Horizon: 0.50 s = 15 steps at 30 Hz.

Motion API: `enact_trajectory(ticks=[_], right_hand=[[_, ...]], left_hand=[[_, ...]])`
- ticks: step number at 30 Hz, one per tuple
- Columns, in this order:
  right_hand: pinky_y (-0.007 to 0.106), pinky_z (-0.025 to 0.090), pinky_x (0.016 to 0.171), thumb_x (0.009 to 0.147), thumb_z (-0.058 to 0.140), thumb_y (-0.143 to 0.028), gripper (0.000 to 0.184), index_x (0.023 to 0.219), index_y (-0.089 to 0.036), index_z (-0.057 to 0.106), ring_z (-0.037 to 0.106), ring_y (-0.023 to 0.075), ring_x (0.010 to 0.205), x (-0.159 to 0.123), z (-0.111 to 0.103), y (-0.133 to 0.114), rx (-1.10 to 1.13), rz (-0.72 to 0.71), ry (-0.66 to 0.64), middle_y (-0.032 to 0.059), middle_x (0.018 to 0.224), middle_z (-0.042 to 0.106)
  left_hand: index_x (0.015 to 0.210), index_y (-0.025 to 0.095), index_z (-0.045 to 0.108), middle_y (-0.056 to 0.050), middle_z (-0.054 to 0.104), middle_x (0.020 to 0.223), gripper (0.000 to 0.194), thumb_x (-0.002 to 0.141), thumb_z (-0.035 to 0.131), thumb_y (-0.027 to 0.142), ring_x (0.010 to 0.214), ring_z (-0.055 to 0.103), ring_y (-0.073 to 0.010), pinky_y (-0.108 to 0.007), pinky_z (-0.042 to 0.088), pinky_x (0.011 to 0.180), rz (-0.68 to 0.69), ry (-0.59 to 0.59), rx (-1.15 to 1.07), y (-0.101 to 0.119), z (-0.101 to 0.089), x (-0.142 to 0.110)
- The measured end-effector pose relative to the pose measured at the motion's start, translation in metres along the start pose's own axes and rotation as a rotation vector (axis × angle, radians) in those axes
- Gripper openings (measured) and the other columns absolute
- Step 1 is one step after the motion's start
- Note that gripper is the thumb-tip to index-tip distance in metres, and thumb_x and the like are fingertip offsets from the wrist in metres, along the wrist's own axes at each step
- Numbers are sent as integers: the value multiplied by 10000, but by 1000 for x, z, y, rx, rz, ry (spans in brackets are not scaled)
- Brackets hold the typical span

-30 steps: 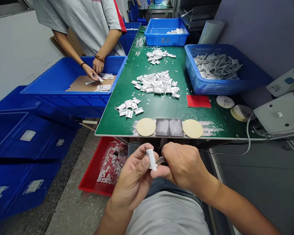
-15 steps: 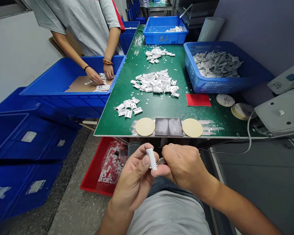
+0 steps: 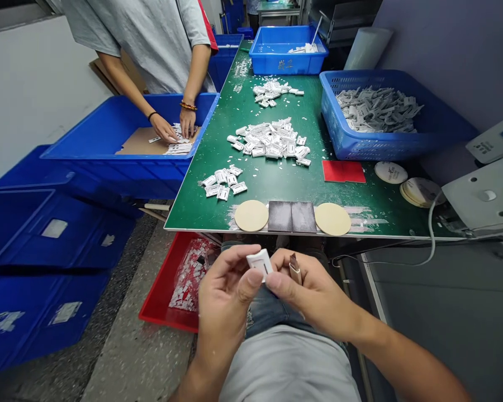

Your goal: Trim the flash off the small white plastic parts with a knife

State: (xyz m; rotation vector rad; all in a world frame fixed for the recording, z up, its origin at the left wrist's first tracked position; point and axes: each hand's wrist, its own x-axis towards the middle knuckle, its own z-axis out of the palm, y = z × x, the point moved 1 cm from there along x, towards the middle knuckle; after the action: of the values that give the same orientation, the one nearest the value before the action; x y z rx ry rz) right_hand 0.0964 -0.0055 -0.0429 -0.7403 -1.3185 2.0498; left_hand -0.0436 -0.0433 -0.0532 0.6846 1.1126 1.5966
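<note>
At the far left, a co-worker's hand and other hand rest on white pieces inside a large blue plastic crate lined with a brown cardboard sheet. Below the bench, you have a red plastic tray of white scraps in clear plastic. Your left hand is closed firmly on a small white rectangular plastic part, pinching it between thumb and fingers. The part sits in front of you between your hands, its long axis slanting from upper left to lower right. Your right thumb appears to touch its lower edge. Your right hand is curled shut around a slim pale-handled knife, its dark tip up, just right of the part and apart from it. Beyond them lie a green workbench with heaps of white parts and a blue mesh basket of grey parts.
</note>
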Motion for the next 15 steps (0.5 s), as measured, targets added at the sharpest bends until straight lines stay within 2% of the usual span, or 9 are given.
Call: enact_trajectory(ticks=[1, 3, 5, 6, 8, 11, 13, 15], right_hand=[[185, 208, 423, 899, 572, -480, 307, 833, -192, 490, 240, 43, 439, 1, 2, 2, 156, 48, -55, -111, 537, 332], [185, 176, 378, 917, 515, -516, 330, 838, -198, 472, 180, 40, 376, 3, 6, 7, 377, 140, -196, -132, 473, 302], [195, 163, 359, 923, 443, -580, 408, 819, -187, 485, 151, 45, 358, 2, 8, 9, 378, 190, -265, -135, 444, 272], [198, 175, 369, 923, 427, -592, 436, 804, -179, 498, 169, 46, 374, 0, 9, 8, 279, 177, -234, -126, 460, 278], [198, 237, 424, 935, 435, -556, 420, 810, -166, 528, 261, 54, 438, -4, 8, 4, -71, 72, -85, -97, 529, 339], [215, 333, 550, 945, 477, -471, 320, 940, -164, 564, 438, 79, 571, -9, 3, -5, -732, -230, 148, -38, 691, 517], [242, 342, 565, 938, 443, -544, 422, 924, -146, 586, 491, 108, 588, -9, 0, -10, -1106, -455, 213, -2, 706, 568], [266, 307, 533, 912, 400, -632, 534, 786, -148, 586, 476, 125, 547, -6, -3, -12, -1376, -616, 265, 6, 635, 543]], left_hand=[[1008, 210, 727, -57, 697, 963, 261, 765, 749, 303, 862, 641, -156, -215, 515, 765, 36, -9, 39, 0, 0, 0], [1058, 209, 719, -90, 680, 1111, 281, 830, 672, 367, 951, 632, -188, -255, 514, 816, 17, -77, 49, 1, 0, 0], [1025, 245, 718, -68, 701, 1047, 220, 849, 651, 358, 878, 645, -174, -276, 527, 779, -69, -157, -43, 3, 1, 1], [983, 262, 717, -41, 711, 951, 169, 837, 670, 333, 812, 645, -156, -275, 530, 751, -102, -180, -108, 5, 1, 1], [907, 268, 704, 5, 682, 783, 100, 807, 710, 278, 725, 626, -125, -259, 522, 723, -149, -179, -216, 8, 1, 2], [920, 250, 691, 15, 658, 736, 151, 779, 742, 231, 672, 602, -94, -207, 496, 670, -204, -131, -245, 12, 0, 4], [901, 228, 699, 2, 678, 737, 185, 736, 778, 208, 638, 604, -84, -175, 481, 619, -244, -106, -209, 13, -1, 5], [832, 199, 713, -14, 700, 722, 177, 685, 812, 191, 624, 623, -88, -157, 481, 592, -267, -90, -162, 15, -2, 5]])
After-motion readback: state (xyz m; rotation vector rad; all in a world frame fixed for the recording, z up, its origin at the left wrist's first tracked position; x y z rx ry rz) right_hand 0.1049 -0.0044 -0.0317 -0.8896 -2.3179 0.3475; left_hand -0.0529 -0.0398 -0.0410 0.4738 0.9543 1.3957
